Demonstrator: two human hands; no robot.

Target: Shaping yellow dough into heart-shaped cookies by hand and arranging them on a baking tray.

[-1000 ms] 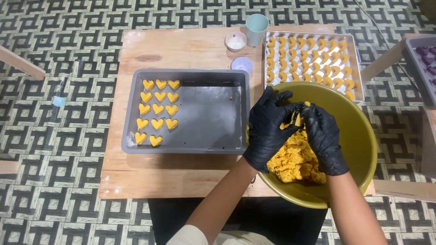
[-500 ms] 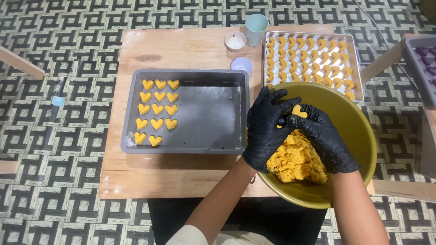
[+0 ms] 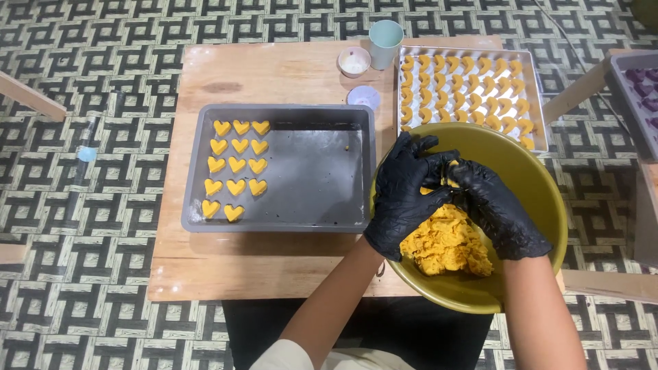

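We have fourteen orange dough hearts (image 3: 236,166) laid out in three columns at the left end of the grey tray (image 3: 312,171); the rest of that tray is bare, so by our reckoning most of it is yet to be filled. A large lump of orange dough (image 3: 447,243) sits in the yellow bowl (image 3: 531,185), so plenty is left to shape. Beyond the bowl, a metal tray (image 3: 531,96) is nearly full of curved orange pieces.

Over the bowl, our left hand (image 3: 406,195) and right hand (image 3: 497,209), both in black gloves, meet. Their fingers (image 3: 439,171) curl in and press together around a small bit of dough (image 3: 452,181), which mostly hides between them; only a sliver shows. All this rests on the wooden desk (image 3: 274,72).
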